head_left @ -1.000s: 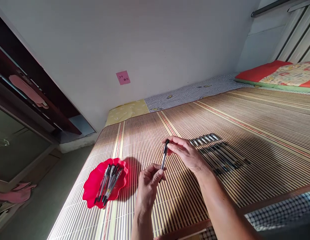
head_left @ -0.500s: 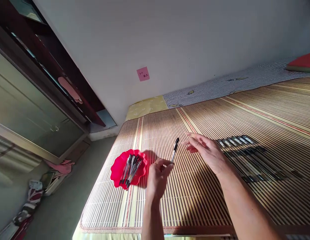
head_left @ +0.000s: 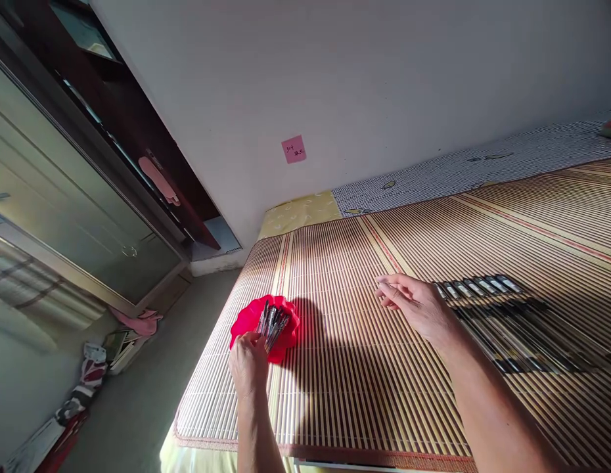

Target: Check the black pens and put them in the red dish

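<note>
My left hand (head_left: 249, 364) is over the near-left edge of a scalloped red plate (head_left: 244, 322). Its fingers are closed at the lower end of a pen (head_left: 264, 316), partly hidden by the hand. Beside that pen lie several black-and-clear pens (head_left: 276, 323) in the plate. My right hand (head_left: 416, 305) hovers above the striped mat, fingers loosely curved and partly apart, with no pen visible in it. Right of it, several dark pen parts (head_left: 522, 335) lie side by side, and a row of black caps with white labels (head_left: 483, 287) sits behind them.
A striped bamboo mat (head_left: 330, 263) covers the bed, its near edge trimmed in brown. A pink note (head_left: 294, 150) is stuck on the wall behind. To the left are the floor (head_left: 152, 387) and a glass-panelled door (head_left: 89, 197).
My left hand has carried a pen leftward from the middle of the mat to the red plate. My right hand stays near the caps, its fingers drawn closer together. The view has shifted slightly.
</note>
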Tool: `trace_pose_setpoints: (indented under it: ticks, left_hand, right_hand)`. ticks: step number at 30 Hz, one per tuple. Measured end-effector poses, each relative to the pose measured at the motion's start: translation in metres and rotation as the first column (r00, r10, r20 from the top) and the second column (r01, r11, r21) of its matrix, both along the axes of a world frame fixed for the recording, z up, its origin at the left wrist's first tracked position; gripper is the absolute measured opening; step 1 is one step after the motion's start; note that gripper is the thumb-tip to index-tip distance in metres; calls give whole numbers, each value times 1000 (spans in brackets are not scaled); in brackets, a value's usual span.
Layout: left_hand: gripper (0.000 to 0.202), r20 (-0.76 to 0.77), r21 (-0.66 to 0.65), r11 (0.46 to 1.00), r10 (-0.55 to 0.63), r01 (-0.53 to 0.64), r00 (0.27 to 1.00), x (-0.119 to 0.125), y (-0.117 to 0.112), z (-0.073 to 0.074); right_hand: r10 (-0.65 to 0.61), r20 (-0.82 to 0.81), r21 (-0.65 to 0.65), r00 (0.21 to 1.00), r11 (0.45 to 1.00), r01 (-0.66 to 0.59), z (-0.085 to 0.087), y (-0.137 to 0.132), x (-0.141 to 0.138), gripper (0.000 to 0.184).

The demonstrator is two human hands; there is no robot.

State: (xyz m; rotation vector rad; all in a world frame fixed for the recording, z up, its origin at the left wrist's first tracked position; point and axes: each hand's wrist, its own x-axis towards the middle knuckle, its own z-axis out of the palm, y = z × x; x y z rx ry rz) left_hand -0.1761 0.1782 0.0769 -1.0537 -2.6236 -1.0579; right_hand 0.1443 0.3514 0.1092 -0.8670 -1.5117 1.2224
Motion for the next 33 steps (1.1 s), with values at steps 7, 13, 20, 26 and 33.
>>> trace_pose_setpoints:
  ticks: [7, 13, 20, 26, 33]
  left_hand:
    - [16, -87, 36, 998, 59, -56, 994, 1, 3, -2]
    - [34, -113, 232, 973, 44, -17, 993, 35, 19, 25]
    - [39, 119, 251, 922, -333, 296, 935, 81, 50, 25]
    - [40, 152, 192, 902, -417, 387, 896, 86, 58, 17]
    - [41, 184, 177, 896, -437, 408, 880, 82, 61, 8]
  right_hand:
    - [-254, -139, -6, 957, 967, 256, 8, 1, 11, 49]
    - [-518, -348, -41, 781, 841, 539, 28, -3, 34, 35]
    - [-432, 38, 107, 901, 898, 426, 30, 0, 61, 21]
    - [-252, 787, 145, 563, 963, 227, 23, -5, 69, 27]
    - [-69, 938, 28, 339, 992, 125, 8, -19, 65, 23]
